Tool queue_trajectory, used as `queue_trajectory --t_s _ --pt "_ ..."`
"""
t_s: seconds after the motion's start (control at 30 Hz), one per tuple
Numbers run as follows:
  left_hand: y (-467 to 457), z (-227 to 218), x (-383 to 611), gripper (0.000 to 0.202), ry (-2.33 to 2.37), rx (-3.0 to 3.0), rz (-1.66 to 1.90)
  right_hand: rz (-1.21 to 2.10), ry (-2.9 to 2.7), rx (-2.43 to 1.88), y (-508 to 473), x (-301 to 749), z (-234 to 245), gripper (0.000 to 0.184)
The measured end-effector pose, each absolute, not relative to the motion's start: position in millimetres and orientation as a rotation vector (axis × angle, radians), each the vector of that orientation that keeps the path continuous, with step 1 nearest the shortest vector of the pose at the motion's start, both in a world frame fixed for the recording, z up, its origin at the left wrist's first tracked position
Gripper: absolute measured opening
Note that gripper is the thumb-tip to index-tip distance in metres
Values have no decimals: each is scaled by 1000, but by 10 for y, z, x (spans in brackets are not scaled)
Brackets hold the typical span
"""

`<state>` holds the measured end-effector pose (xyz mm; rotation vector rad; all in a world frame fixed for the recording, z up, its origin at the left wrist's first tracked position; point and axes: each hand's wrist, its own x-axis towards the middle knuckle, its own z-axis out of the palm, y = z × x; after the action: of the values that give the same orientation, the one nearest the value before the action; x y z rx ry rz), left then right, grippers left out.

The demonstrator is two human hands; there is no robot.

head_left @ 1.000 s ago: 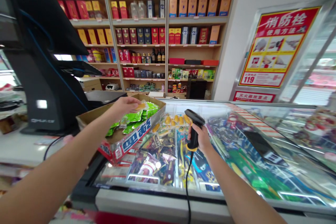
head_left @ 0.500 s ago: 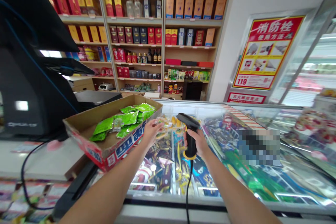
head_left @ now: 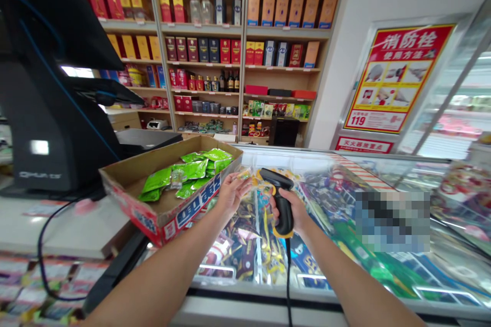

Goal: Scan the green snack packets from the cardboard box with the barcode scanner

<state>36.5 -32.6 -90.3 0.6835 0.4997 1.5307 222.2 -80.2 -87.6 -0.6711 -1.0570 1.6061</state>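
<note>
My right hand (head_left: 296, 208) is wrapped round the grip of a black and yellow barcode scanner (head_left: 276, 179), its head tipped to the left and its cord hanging down. Between the fingers of my left hand (head_left: 232, 195) is a small clear plastic packet (head_left: 246, 173), just left of the scanner's head. What the packet contains is too small to make out. Close to my left hand stands an open cardboard box (head_left: 126, 207), in which several shiny green packets (head_left: 194, 169) lie. Both hands are over the glass-topped freezer (head_left: 245, 285).
At the left a black checkout terminal (head_left: 65, 127) stands on a pale counter (head_left: 88, 232). Wrapped goods show through the freezer glass. Behind are shelves (head_left: 282, 75) of boxes and bottles. A red and yellow poster (head_left: 399, 79) hangs on the wall at the right.
The view has shifted slightly, so most things sit a little further right. My left fingers have turned and spread somewhat around the clear packet. The scanner stays in my right hand.
</note>
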Motion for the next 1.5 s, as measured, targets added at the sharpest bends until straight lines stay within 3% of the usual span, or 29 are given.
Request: queue_trajectory --t_s 0.9,1.3,1.5 --pt "-324 -906 359 45 799 836 1625 1384 -876 -681 -699 2221 -886 32" --pt "-325 -950 374 21 1150 1599 1905 1205 -925 -677 -723 2190 -882 32" --pt "-456 -1102 552 16 1009 2496 1392 1138 -908 -657 -738 2245 -848 29"
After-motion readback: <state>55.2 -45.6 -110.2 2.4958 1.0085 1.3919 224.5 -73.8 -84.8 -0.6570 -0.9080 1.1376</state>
